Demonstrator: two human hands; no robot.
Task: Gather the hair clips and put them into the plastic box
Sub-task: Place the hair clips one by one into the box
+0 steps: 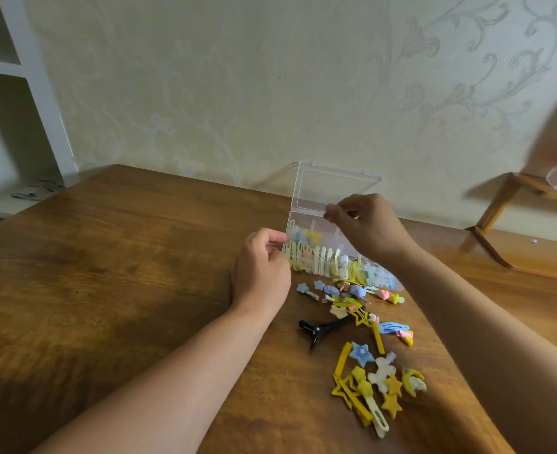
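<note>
Clips (365, 326) lie scattered on the bench (113, 257), in a loose trail running from just in front of the box (319, 253) back toward the person. The box sits open, its clear lid (334, 191) tilted up at the far side, and its compartments already hold a good many pale yellow and blue clips.

The left hand (262, 268) rests at the box's left end, fingers curled against the near corner; it appears to steady the box, though whether it also pinches a clip there I cannot tell. The right hand (365, 224) hovers over the box's middle, thumb and fingertips pinched together; it may hold something small, but nothing shows clearly between them.

The loose clips lie nearer than both hands and a little to the right, so the next reach is probably back toward the body. The right hand looks the better placed. The black claw clip (323, 329) lies with its long axis roughly across the bench; the yellow bar clips (342, 360) nearest the person run roughly front to back.
</note>
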